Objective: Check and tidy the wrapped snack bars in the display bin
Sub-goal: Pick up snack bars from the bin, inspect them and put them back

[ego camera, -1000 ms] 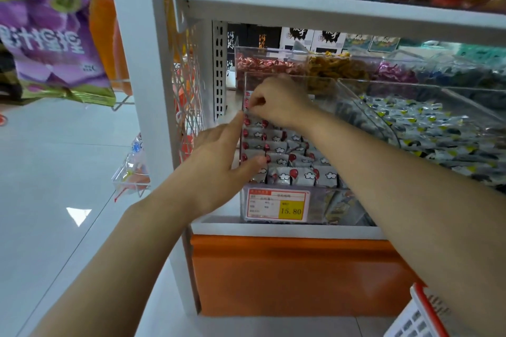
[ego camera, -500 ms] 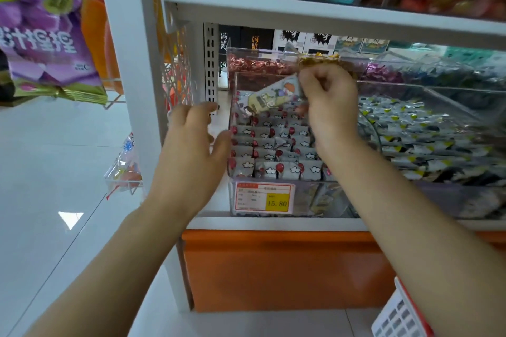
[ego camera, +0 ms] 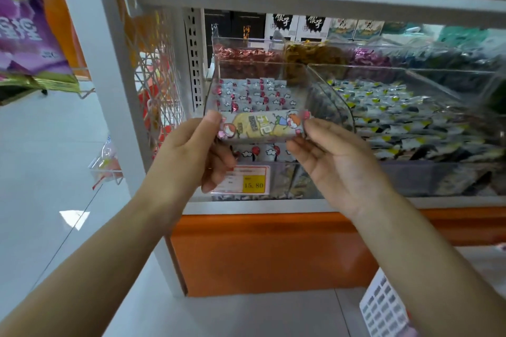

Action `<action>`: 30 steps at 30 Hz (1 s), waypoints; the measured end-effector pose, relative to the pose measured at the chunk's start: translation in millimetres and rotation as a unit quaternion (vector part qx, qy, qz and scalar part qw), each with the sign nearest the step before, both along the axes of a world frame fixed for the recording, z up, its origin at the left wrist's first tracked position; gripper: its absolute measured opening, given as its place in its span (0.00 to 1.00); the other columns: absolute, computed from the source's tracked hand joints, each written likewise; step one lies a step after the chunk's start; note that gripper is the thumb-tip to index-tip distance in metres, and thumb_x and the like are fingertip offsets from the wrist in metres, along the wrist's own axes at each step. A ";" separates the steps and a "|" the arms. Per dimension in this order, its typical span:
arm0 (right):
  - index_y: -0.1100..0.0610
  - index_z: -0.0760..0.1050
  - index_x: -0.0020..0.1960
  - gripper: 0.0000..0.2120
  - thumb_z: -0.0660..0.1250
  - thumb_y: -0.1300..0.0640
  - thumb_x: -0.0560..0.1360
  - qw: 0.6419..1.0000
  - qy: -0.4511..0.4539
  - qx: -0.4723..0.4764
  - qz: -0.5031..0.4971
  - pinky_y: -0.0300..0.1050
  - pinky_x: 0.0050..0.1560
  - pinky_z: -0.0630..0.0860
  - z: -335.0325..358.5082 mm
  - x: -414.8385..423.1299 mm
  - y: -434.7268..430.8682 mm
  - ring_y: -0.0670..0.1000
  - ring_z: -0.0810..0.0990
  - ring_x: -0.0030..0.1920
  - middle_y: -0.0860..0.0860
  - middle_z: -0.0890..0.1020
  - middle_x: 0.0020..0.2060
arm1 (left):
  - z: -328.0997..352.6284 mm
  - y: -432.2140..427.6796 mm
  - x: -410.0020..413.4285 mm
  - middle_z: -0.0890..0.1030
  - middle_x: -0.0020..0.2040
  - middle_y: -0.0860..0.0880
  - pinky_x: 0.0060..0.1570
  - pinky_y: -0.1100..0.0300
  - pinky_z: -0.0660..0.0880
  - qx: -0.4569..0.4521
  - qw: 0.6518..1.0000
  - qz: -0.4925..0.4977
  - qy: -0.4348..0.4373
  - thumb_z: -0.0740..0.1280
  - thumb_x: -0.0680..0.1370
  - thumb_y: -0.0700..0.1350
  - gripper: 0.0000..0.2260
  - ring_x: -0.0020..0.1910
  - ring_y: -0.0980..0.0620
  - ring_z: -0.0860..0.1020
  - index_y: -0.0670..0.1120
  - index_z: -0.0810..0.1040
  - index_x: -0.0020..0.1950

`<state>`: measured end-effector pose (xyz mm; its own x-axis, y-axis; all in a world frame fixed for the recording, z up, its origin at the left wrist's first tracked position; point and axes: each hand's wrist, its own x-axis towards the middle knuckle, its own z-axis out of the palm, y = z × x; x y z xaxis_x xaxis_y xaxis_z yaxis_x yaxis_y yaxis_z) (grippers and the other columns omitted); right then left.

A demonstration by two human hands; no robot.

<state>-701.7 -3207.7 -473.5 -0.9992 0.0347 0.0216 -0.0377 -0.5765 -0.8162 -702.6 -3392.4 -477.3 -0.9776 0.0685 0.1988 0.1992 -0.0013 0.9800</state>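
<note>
Where the right hand (ego camera: pixel 336 164) alone had lifted it, the snack bar (ego camera: pixel 262 126) is now held level before the display bin (ego camera: pixel 283 182), left hand (ego camera: pixel 189 153) pinching its nine o'clock end, right its three: checking appears under way.

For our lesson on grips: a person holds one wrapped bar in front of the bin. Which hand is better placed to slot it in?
Left, probably: the left hand wraps thumb and fingers round one end of the snack bar; the right hand pinches the other end, palm open.
</note>
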 end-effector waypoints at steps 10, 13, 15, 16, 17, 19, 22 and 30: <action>0.63 0.76 0.44 0.08 0.66 0.66 0.65 0.999 -0.003 -0.041 0.005 0.35 0.30 0.77 -2.2 -6.2 6.0 0.46 0.80 0.29 0.53 0.80 0.29 | 2.6 3.1 -1.0 0.69 0.17 0.49 0.19 0.70 0.61 0.025 1.000 0.014 0.003 0.53 0.82 0.48 0.18 0.16 0.57 0.60 0.41 0.70 0.37; 0.63 0.75 0.43 0.05 0.63 0.70 0.71 1.000 -0.004 -0.009 -0.007 0.37 0.30 0.78 -2.8 -6.8 7.3 0.47 0.80 0.29 0.53 0.81 0.29 | 3.6 0.3 -1.9 0.70 0.18 0.49 0.19 0.69 0.61 0.037 0.999 -0.009 -0.009 0.54 0.82 0.47 0.17 0.17 0.57 0.61 0.39 0.70 0.38; 0.62 0.76 0.41 0.05 0.63 0.67 0.74 0.998 0.007 0.057 -0.023 0.40 0.29 0.78 -3.3 -5.9 8.0 0.48 0.80 0.29 0.54 0.81 0.29 | 3.9 0.4 -1.5 0.72 0.19 0.49 0.19 0.68 0.63 -0.018 0.999 0.011 0.032 0.55 0.82 0.45 0.16 0.17 0.57 0.64 0.38 0.72 0.40; 0.61 0.76 0.40 0.04 0.65 0.63 0.73 0.996 0.014 0.085 -0.025 0.40 0.28 0.78 -2.5 -4.9 8.4 0.49 0.80 0.29 0.53 0.81 0.30 | 4.0 0.9 -1.1 0.74 0.21 0.49 0.19 0.68 0.64 -0.046 0.997 0.020 0.058 0.55 0.82 0.44 0.15 0.17 0.58 0.66 0.38 0.73 0.40; 0.60 0.76 0.38 0.05 0.68 0.58 0.70 0.993 0.027 0.110 -0.028 0.41 0.28 0.78 -1.9 -4.1 9.4 0.49 0.80 0.29 0.53 0.81 0.30 | 4.1 1.4 -0.9 0.76 0.23 0.49 0.20 0.68 0.65 -0.064 0.994 0.025 0.081 0.56 0.81 0.42 0.13 0.18 0.58 0.67 0.39 0.74 0.41; 0.58 0.77 0.35 0.07 0.70 0.54 0.65 0.987 0.053 0.150 -0.036 0.41 0.28 0.78 0.5 -2.9 11.7 0.49 0.80 0.30 0.52 0.80 0.30 | 4.4 0.7 -1.7 0.79 0.27 0.49 0.22 0.68 0.68 -0.077 0.991 0.030 0.110 0.57 0.81 0.40 0.11 0.20 0.58 0.71 0.43 0.77 0.43; 0.58 0.77 0.35 0.05 0.70 0.63 0.69 0.980 0.075 0.179 -0.044 0.41 0.34 0.79 -0.3 -3.8 14.7 0.51 0.81 0.35 0.56 0.80 0.35 | 3.6 -0.8 -3.7 0.80 0.33 0.50 0.29 0.65 0.74 -0.057 0.994 0.015 0.097 0.59 0.80 0.42 0.09 0.28 0.56 0.76 0.47 0.79 0.50; 0.50 0.83 0.45 0.07 0.69 0.56 0.69 0.937 0.132 0.318 -0.057 0.46 0.49 0.80 -5.3 -5.3 12.9 0.51 0.83 0.48 0.51 0.85 0.44 | 2.6 -1.4 -3.3 0.82 0.39 0.53 0.36 0.66 0.77 -0.075 0.994 0.016 0.081 0.66 0.75 0.46 0.12 0.34 0.59 0.78 0.51 0.79 0.58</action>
<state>-707.0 -3194.8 -478.7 -0.9466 0.0365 0.3204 -0.3189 0.0433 -0.9468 -705.9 -3393.8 -474.6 -0.9361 0.0796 0.3427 0.3512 0.1519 0.9239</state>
